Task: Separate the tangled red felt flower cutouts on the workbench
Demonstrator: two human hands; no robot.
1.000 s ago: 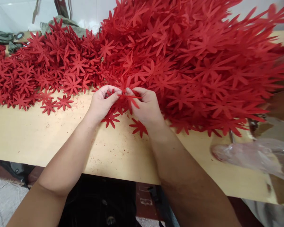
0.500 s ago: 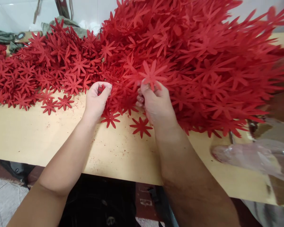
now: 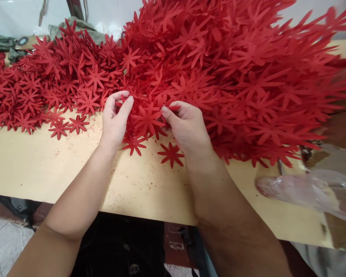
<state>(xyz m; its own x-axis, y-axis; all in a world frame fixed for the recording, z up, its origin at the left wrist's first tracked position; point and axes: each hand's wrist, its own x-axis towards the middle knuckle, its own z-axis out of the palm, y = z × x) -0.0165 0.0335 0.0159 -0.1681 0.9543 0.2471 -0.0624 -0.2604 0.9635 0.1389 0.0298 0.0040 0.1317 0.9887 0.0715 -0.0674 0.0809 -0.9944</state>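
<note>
Red, star-shaped fabric flowers with narrow petals make up a big heap (image 3: 242, 77) on the table. My left hand (image 3: 113, 121) is closed in a pinch at the heap's front edge, with a bit of red flower showing between thumb and fingers. To its right, my right hand (image 3: 188, 125) pinches a red flower (image 3: 174, 108) between thumb and forefinger, partly hidden by the fingers. Another red flower (image 3: 148, 120) faces up between the two hands; whether a finger touches it I cannot tell. Two single flowers lie nearer me, one a darker red flower (image 3: 172, 154).
A lower pile of flowers (image 3: 31, 88) spreads leftward along the pale table (image 3: 75, 169). Clear plastic wrapping (image 3: 302, 186) lies at the right edge beside brown cardboard (image 3: 340, 154). Greenish cloth (image 3: 77, 29) sits behind, against the white wall. Red specks dot the tabletop.
My right hand has come down and left, turning inward; the flower it held up in view has left its raised spot. My left hand has risen slightly. A flower now faces up between the hands.
</note>
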